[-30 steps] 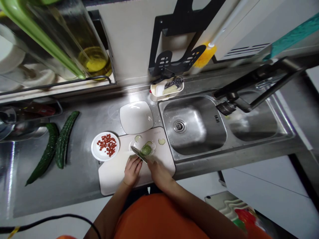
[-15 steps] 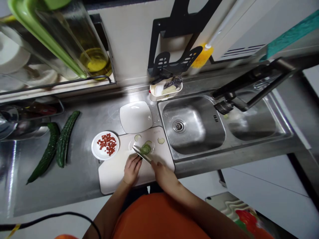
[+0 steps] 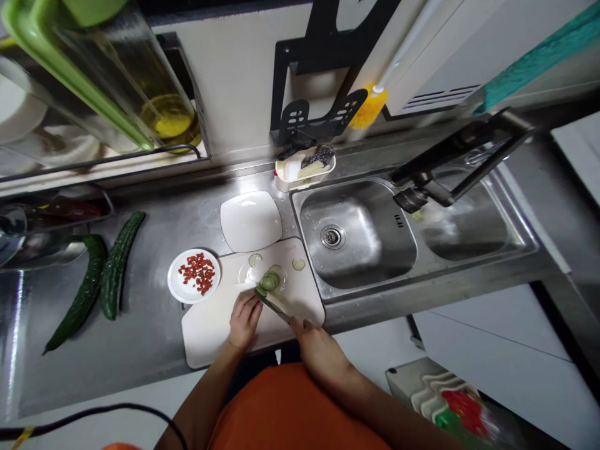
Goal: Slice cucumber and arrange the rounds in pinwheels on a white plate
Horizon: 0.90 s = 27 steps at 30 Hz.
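My right hand (image 3: 319,345) is closed on the handle of a knife (image 3: 272,301), whose blade lies against a short row of green cucumber slices (image 3: 269,279) on a white cutting board (image 3: 210,331). My left hand (image 3: 244,320) rests on the board just left of the blade, fingers curled down; I cannot make out what is under them. Two loose slices (image 3: 254,258) lie near the board's far edge.
A small white plate of red bits (image 3: 194,275) sits left of the board, an empty square white plate (image 3: 250,220) behind it. Two whole cucumbers (image 3: 100,278) lie on the steel counter at the left. A double sink (image 3: 356,240) with a tap is to the right.
My right hand has drawn back toward me with the knife, so the blade now sits on the near side of the slices. My left hand has barely moved.
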Tool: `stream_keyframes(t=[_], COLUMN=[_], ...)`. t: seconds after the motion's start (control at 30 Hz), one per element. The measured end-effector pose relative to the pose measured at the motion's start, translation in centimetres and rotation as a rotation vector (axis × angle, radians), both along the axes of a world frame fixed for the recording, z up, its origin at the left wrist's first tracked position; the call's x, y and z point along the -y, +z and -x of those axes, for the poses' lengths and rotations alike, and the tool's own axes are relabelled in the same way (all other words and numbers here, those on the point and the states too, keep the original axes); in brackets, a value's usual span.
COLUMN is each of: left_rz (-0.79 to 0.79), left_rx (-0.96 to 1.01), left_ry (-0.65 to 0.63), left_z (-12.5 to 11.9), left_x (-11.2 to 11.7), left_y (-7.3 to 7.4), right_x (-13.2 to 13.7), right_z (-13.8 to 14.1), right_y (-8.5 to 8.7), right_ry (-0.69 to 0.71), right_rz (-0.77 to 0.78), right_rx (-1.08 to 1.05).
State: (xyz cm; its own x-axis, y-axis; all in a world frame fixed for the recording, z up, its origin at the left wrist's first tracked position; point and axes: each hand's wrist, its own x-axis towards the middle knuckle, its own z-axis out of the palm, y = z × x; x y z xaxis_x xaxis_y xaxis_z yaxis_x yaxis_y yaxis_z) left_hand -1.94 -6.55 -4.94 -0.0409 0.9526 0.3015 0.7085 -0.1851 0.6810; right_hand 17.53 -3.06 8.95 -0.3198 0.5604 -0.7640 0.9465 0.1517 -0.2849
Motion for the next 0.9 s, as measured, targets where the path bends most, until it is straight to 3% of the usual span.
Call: stream_keyframes(t=[0.67, 0.9], left_rz=[-0.017, -0.011], left_rx=[-0.008, 0.008], left_ry=[-0.005, -0.006], left_z=[0.1, 0.1], left_x=[0.2, 0.1], left_y=[-0.4, -0.3], right_x=[-0.9, -1.1], right_z=[0.6, 1.1], right_y=[0.3, 0.2], right_ry=[-0.003, 0.002], right_rz=[0.052, -0.005], right_rx=[-0.003, 0.020])
